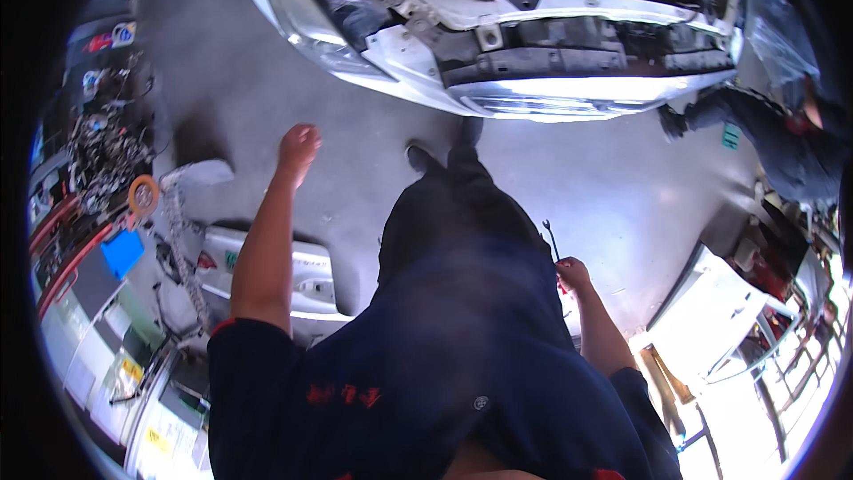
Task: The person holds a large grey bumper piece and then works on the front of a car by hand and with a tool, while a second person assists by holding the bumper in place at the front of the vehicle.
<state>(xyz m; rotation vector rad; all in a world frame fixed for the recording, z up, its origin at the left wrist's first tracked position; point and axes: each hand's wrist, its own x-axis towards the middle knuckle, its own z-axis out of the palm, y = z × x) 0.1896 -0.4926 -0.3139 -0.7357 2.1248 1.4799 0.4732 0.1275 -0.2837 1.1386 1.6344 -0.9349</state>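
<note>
My left hand (300, 149) hangs out in the air at my left, fingers curled, with nothing visible in them. At my right hip, my right hand (572, 276) grips a dark open-end wrench (550, 236), held upright, and a small red item shows in the same grip, too small to make out. Ahead of my feet is the front of a light-coloured car (595, 80), its inner frame and front mounts exposed, with a headlight (315, 36) at its left. Neither hand touches the car.
A co-worker in dark clothes (777, 142) crouches at the right. Removed panels (315, 271) lie on the grey floor (204, 62) at left behind me; another white panel (693, 302) is at right. Cluttered parts and a red-framed cart (75, 276) line the left side.
</note>
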